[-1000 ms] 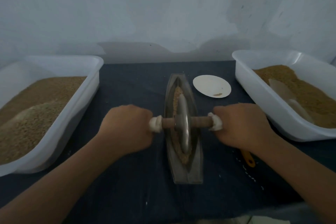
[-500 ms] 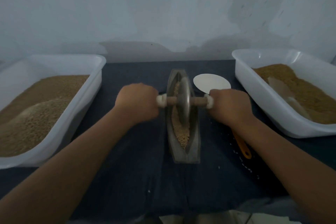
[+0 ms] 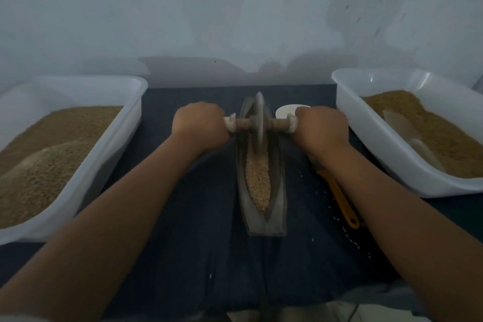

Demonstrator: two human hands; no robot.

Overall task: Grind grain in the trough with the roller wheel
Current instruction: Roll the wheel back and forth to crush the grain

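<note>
Quick note on where this is at. Both hands are fisted round the ends of the brown wooden axle (image 3: 275,123): left hand (image 3: 200,124) on the left end, right hand (image 3: 322,128) on the right. Each grip is fully closed on the axle, nothing else held. The grey metal disc roller wheel (image 3: 259,123) stands upright at the far tip of the long dark boat-shaped metal trough (image 3: 278,196). The trough lies lengthways on the dark blue cloth (image 3: 203,243) over the bench, between the left white plastic tub (image 3: 115,149) and the right white plastic tub (image 3: 371,144). The pale cracked grain (image 3: 258,178) sits in the trough's groove, on the near side of the wheel.

What could go wrong imo: the wheel's at the very end w/ arms nearly straight, so any more push and it prob rides up over the tip and out, flicking grain onto the cloth. Uneven pressure btw the two sides would tilt the disc and jam it vs the trough wall. It could also shove the trough sideways, since nothing visible holds it down. The right hand is also right by the small white round plate (image 3: 285,112), easy to knock.

Vs half a sec ago: the wheel was further back toward mid-trough, now it's rolled to the far end. Hands went w/ it, more grain shows behind the wheel, and the right hand hides more of the plate.
</note>
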